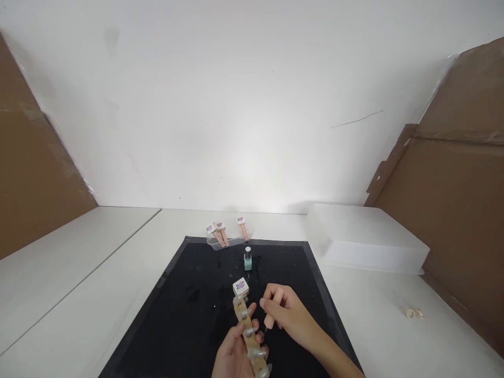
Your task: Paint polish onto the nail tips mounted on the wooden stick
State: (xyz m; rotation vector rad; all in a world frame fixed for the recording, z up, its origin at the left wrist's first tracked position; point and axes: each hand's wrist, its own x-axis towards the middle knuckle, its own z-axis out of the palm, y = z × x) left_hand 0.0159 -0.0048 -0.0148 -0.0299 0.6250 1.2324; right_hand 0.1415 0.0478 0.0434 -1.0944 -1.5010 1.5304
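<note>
Now | left hand [234,354] closed around tan stick of clear false nails [249,332], over black square mat [185,315] | right hand [285,312] pinching pink-handled polish brush [270,316], tip beside stick | mint polish bottle [248,259] on mat's far edge

Near the mat's [189,325] front edge, the left hand [233,357] grips a nail-tip stick [248,328] while the right hand [289,312] pinches a brush [269,319] beside it. A polish bottle [248,259] stands near the far edge.
</note>
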